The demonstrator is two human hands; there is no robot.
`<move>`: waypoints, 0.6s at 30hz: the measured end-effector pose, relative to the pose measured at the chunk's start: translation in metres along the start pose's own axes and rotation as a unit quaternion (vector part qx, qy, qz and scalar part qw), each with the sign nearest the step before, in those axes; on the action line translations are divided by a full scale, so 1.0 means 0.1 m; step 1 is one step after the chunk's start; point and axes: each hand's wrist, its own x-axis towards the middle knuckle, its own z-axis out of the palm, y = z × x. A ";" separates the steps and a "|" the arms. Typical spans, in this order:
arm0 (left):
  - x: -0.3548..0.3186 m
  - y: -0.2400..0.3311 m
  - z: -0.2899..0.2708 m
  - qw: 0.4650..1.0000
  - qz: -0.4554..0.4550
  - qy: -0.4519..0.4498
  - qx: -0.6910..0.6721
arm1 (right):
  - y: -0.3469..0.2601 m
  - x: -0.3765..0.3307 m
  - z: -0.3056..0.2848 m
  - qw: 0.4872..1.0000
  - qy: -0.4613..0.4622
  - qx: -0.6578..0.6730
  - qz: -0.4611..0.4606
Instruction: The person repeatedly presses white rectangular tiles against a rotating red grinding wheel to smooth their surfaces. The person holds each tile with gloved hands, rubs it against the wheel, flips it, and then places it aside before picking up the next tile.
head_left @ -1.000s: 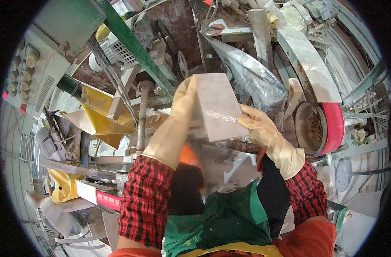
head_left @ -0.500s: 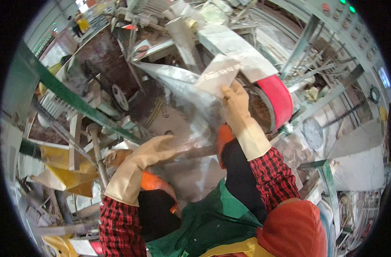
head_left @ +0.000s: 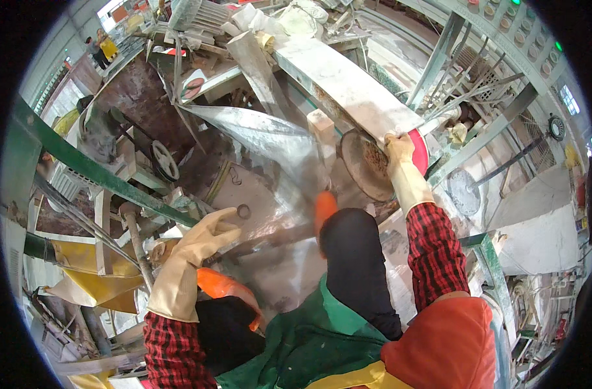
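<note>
My right hand (head_left: 402, 159), in a cream rubber glove, is closed at the near end of a long pale board (head_left: 348, 71). What lies between its fingers is hidden. Below that end sits a round, brown-faced drum or wheel (head_left: 364, 165) with a red band (head_left: 419, 152) at its right. My left hand (head_left: 202, 243), gloved alike, hangs open with fingers stretched, holding nothing. It is above the dusty floor (head_left: 270, 214), beside a green rail. A small dark ring (head_left: 244, 211) shows just past its fingertips.
A clear plastic sheet (head_left: 257, 129) drapes down ahead of me. A wooden post (head_left: 320, 126) stands left of the drum. Green rails (head_left: 108, 159) cross at left. A control panel (head_left: 520, 32) is at far right; two people (head_left: 101, 48) stand at far left.
My right hand has moved right to the board's end. The thin pale plate it held is no longer distinguishable. The view has shifted; my left hand stays open.
</note>
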 end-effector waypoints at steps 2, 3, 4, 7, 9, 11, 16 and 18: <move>0.05 -0.09 0.00 1.000 0.003 -0.002 -0.016 | -0.17 -0.09 -0.05 1.000 -0.025 -0.013 0.008; 0.07 -0.14 -0.01 1.000 0.005 -0.003 -0.024 | -0.23 -0.05 -0.11 0.992 -0.072 -0.099 0.031; 0.11 -0.13 0.02 1.000 0.005 -0.008 -0.014 | -0.28 0.07 -0.24 0.975 -0.112 -0.186 0.053; 0.08 -0.10 -0.02 1.000 -0.004 0.011 0.002 | -0.52 -0.04 -0.29 0.896 -0.140 -0.421 -0.011; 0.06 0.03 -0.04 1.000 -0.011 0.026 -0.007 | -0.67 -0.17 -0.35 0.845 -0.111 -0.515 -0.089; -0.04 0.10 -0.15 0.996 0.019 0.071 -0.056 | -0.87 -0.53 -0.23 0.847 -0.097 -0.501 -0.148; -0.51 -0.33 -0.74 0.967 0.058 0.227 -0.102 | -0.65 -1.49 0.70 0.824 -0.327 -0.346 -0.306; -0.86 -0.90 -0.98 0.958 0.044 0.277 -0.065 | -0.77 -2.06 0.97 0.807 -0.444 -0.274 -0.279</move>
